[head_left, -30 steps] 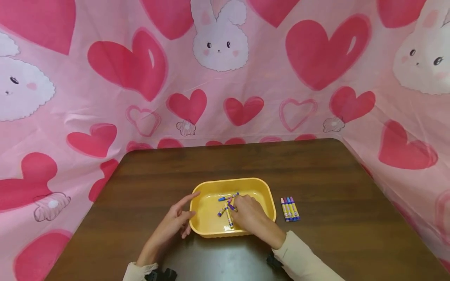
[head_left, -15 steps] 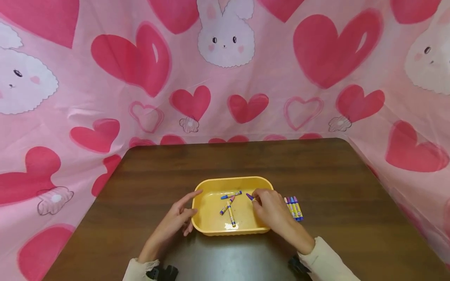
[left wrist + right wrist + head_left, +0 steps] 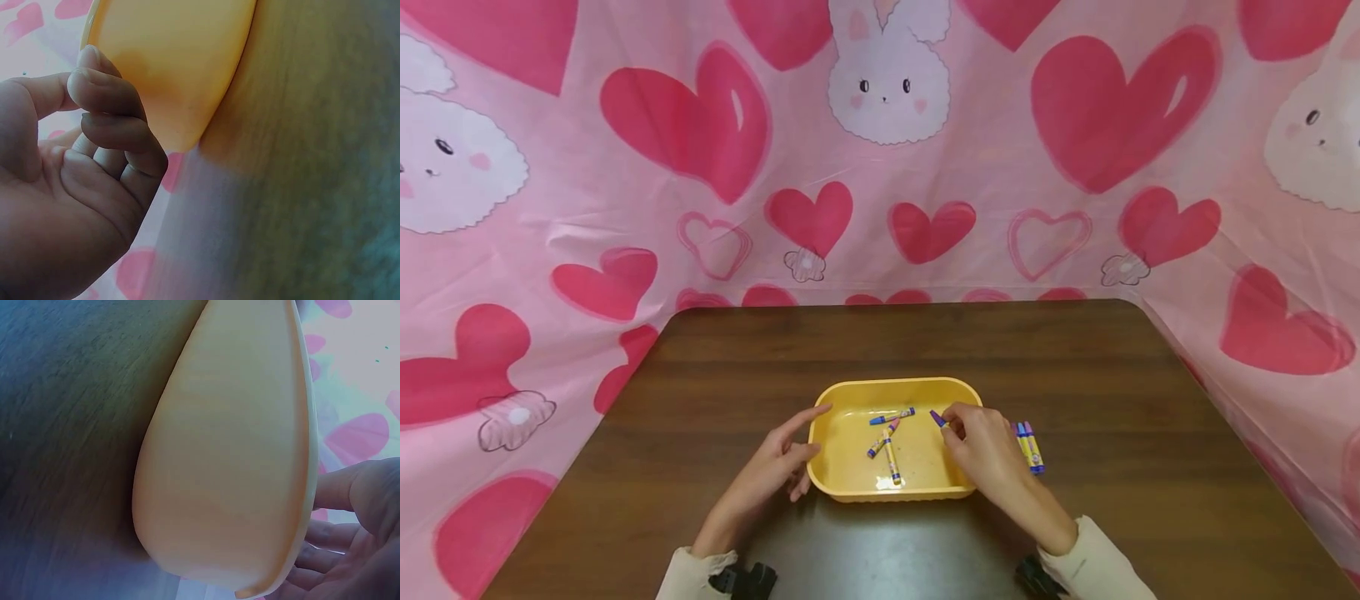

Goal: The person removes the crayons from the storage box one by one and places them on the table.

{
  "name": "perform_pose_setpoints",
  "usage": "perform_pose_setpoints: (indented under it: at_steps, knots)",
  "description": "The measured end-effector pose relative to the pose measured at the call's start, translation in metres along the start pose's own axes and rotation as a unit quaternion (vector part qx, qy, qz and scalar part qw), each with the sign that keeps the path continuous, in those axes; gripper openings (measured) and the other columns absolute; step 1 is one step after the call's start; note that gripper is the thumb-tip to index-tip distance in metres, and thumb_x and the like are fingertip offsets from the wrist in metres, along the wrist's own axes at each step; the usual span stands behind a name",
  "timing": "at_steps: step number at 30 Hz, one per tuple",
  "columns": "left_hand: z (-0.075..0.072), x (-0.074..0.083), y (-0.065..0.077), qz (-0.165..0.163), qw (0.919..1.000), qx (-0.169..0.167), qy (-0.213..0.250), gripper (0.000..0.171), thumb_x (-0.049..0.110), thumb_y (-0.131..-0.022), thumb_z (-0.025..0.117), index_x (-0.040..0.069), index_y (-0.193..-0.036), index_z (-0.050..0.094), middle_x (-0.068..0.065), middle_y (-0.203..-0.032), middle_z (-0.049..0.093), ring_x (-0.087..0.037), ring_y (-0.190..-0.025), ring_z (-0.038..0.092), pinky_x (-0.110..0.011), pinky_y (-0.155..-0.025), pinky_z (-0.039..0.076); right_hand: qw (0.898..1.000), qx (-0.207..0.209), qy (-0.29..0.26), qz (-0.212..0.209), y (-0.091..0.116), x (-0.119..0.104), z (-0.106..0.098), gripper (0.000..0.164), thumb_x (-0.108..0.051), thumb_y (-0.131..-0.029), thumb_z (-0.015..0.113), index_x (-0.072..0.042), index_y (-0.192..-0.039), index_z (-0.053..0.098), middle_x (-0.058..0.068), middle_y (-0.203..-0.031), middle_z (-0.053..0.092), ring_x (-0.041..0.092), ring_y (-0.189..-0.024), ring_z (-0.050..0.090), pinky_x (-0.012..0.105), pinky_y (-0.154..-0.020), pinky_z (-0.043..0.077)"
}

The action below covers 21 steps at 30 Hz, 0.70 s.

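Note:
My right hand [image 3: 994, 450] pinches a purple crayon [image 3: 937, 418] between thumb and index finger, over the right part of a yellow plastic tray [image 3: 895, 495]. Inside the tray lie a blue crayon [image 3: 892, 416], a pink crayon [image 3: 880, 442] and a pale-tipped crayon [image 3: 892, 462]. At the tray's left end is my left hand [image 3: 781, 458], its index finger and thumb reaching to the rim and the other fingers loosely bent outside the wall. In the right wrist view the tray's wall [image 3: 219, 456] hides the held crayon.
Just right of the tray, a row of crayons [image 3: 1030, 448] lies side by side on the dark wooden table [image 3: 895, 342], partly covered by my right hand. A pink cloth [image 3: 985, 150] with hearts and rabbits hangs behind the table.
My right hand has lifted the purple crayon from among the others and moved right with it, then held nearly still. The left hand has stayed at the tray's rim.

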<state>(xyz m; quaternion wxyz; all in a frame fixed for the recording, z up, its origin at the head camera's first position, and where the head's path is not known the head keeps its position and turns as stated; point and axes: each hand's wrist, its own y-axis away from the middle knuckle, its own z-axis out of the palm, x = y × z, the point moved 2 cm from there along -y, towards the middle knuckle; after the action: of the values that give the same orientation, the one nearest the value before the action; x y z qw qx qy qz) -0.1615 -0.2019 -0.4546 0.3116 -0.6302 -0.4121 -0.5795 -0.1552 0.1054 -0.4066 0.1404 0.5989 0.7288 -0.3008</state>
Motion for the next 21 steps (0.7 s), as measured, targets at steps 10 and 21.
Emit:
perform_pose_setpoints:
  at_steps: [10,21]
  knots:
    - [-0.002,0.003,-0.001,0.001,0.9999,0.006,-0.011,0.056,0.011,-0.102,0.054,0.012,-0.154,0.033,-0.013,-0.056,0.056,-0.016,-0.04,0.049,-0.028,-0.04,0.047,0.999,0.039,-0.026,-0.015,0.005,0.007,-0.011,0.008,-0.002,-0.08,0.076,-0.006,-0.086,0.073,-0.003,-0.072,0.066,0.012,-0.067,0.061,0.032,-0.064,0.054]
    - [-0.001,0.0,-0.001,-0.018,0.9997,0.013,-0.01,0.055,0.011,-0.102,0.052,0.016,-0.154,0.034,-0.008,-0.056,0.057,-0.015,-0.04,0.049,-0.025,-0.041,0.047,0.997,0.029,-0.053,-0.037,0.012,0.006,-0.004,0.01,-0.001,-0.08,0.077,-0.007,-0.087,0.073,-0.005,-0.073,0.066,0.009,-0.069,0.061,0.029,-0.065,0.055]
